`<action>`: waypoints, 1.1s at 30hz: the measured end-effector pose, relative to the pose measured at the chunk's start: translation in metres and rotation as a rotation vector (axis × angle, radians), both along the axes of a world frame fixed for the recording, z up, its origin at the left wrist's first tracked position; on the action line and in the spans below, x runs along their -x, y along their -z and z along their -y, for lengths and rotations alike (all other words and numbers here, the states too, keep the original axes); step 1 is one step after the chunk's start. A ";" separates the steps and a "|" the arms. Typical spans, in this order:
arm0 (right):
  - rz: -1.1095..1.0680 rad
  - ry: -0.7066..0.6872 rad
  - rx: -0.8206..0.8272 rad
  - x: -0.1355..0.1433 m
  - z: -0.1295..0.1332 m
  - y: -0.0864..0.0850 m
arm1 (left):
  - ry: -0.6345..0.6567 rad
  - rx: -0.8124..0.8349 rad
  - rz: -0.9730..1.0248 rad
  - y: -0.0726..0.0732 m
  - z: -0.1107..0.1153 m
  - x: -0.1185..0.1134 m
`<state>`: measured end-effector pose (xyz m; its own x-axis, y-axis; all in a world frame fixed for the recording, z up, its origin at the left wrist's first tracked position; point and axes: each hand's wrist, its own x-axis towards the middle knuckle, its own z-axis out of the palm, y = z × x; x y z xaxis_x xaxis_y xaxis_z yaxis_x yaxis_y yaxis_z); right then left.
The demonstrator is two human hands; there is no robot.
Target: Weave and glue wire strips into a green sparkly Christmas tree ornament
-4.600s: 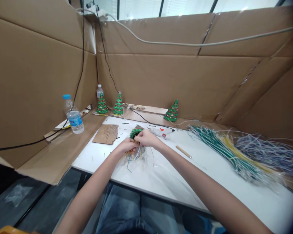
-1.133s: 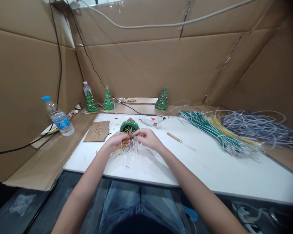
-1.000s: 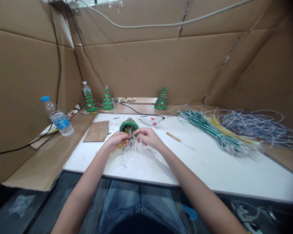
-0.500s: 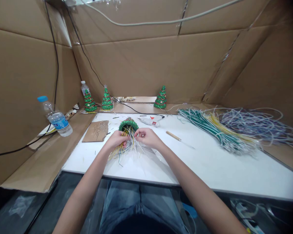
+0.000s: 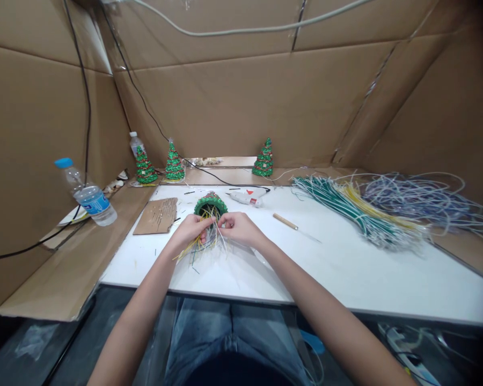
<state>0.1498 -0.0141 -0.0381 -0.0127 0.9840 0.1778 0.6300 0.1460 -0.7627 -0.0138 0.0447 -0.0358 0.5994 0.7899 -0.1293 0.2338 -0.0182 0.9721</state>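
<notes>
A green beaded Christmas tree (image 5: 211, 202) lies on its side on the white table, its hollow base facing me. Out of that base spill thin yellow, white and a few green wires (image 5: 193, 247). My left hand (image 5: 194, 230) is closed on part of the bunch, thumb and fingers pinched together just below the rim. Close beside it, my right hand (image 5: 236, 227) pinches white strands at the right of the bunch. The fingertips of both hands nearly meet.
Behind are a glue gun (image 5: 244, 199) and three small standing trees, one at the right (image 5: 264, 158). A wooden-handled awl (image 5: 285, 221) lies right of my hands, cardboard (image 5: 156, 216) left. Green wire bundles (image 5: 338, 202) lie far right; a water bottle (image 5: 92, 201) leans left.
My right hand has shifted slightly left, closer to my left hand, and the white strands have gathered inward. The view has tilted a little; the tree stays in place.
</notes>
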 end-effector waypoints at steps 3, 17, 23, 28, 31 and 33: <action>0.035 0.010 -0.002 0.002 0.000 0.001 | -0.007 -0.051 -0.030 0.000 0.002 0.000; 0.218 0.114 0.028 0.004 0.005 -0.005 | -0.050 -0.162 -0.122 -0.002 0.008 -0.002; 0.327 0.203 -0.013 0.008 0.010 -0.007 | -0.036 -0.157 -0.125 -0.002 0.008 -0.002; 0.352 0.255 0.011 0.013 0.009 -0.006 | -0.035 -0.141 -0.116 -0.003 0.007 -0.002; 0.351 0.301 0.025 0.018 0.007 -0.004 | -0.029 -0.135 -0.107 -0.003 0.007 -0.001; 0.339 0.323 0.031 0.021 0.006 -0.003 | -0.023 -0.128 -0.098 -0.002 0.007 -0.001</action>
<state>0.1291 -0.0199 -0.0347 0.2424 0.9519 0.1872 0.8541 -0.1178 -0.5066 -0.0125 0.0379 -0.0342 0.5706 0.8169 -0.0837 0.3295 -0.1344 0.9346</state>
